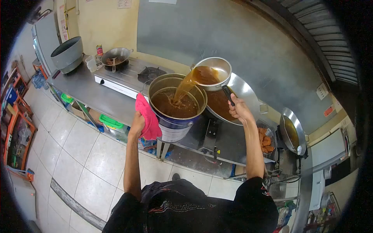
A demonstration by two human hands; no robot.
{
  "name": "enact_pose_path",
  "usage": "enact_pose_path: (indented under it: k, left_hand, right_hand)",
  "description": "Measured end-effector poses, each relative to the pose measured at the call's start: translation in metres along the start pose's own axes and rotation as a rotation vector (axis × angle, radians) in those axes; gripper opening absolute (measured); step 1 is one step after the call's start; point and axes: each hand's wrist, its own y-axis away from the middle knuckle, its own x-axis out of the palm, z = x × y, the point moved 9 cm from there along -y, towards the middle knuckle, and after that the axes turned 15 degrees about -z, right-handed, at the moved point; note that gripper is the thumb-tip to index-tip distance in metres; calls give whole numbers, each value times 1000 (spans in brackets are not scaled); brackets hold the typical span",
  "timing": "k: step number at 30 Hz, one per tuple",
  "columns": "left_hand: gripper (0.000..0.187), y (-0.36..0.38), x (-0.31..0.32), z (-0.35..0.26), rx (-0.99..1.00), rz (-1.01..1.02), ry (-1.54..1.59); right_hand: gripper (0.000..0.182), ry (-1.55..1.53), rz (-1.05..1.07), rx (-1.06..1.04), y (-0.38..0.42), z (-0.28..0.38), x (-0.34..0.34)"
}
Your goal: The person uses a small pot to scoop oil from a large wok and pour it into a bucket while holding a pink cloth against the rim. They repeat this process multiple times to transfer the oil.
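My right hand (241,110) is closed around the black handle of a steel saucepan (224,69). The saucepan tilts left, and brown liquid (184,86) streams from it into a large metal bucket (171,127) with a blue and white outside. Brown liquid also stands inside the bucket. My left hand (137,123) grips a bright pink cloth (149,118) at the bucket's left side. Behind the saucepan sits a wide wok (248,94) holding more brown liquid, partly hidden by the pan and bucket.
A gas stove (134,73) with a small wok (116,54) stands left of the bucket. Fried pieces (266,141) lie in a container at right, beside another wok (291,132) with liquid. A grey tub (68,52) is on the far left counter. Tiled floor (97,149) lies below.
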Motion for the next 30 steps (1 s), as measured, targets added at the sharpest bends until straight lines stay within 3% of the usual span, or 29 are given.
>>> enact_pose_path:
  k: [17, 22, 30]
  left_hand:
    - [20, 6, -3, -3, -11, 10, 31]
    - [20, -3, -9, 13, -22, 8, 35]
    - [19, -3, -9, 11, 20, 2, -13]
  right_hand:
    - [50, 345, -190, -311, 20, 27, 11]
    - [47, 582, -306, -693, 25, 45, 17]
    - [32, 740, -361, -996, 69, 64, 42]
